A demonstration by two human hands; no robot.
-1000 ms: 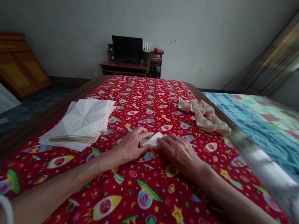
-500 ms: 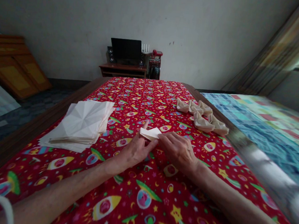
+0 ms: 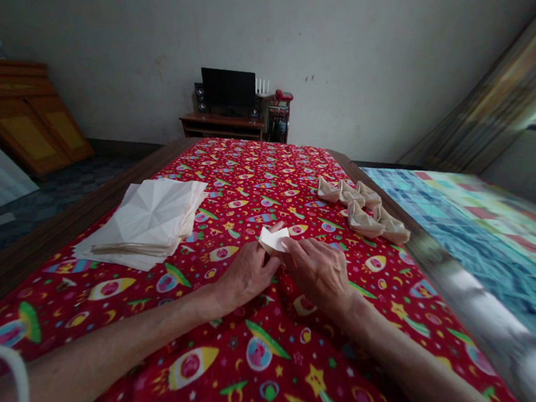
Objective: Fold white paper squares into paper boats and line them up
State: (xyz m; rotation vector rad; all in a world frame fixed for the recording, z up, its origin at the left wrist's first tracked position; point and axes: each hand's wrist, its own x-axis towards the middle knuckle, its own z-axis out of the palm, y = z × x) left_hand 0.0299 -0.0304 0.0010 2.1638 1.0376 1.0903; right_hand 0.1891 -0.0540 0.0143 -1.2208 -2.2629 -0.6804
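One small folded white paper (image 3: pixel 272 239) pinched between the left hand (image 3: pixel 247 276) and the right hand (image 3: pixel 318 274).
Both hands are closed narrowly on it, fingertips at either side, near the middle of the red rocket-print cloth (image 3: pixel 252 168). A stack of creased paper sheets (image 3: pixel 147 218) lies to the left, and a cluster of cream paper boats (image 3: pixel 364 213) sits farther off to the right.

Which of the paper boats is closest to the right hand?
The front-left boat in the cluster, just ahead of the right hand; the other boats sit farther back or farther right.
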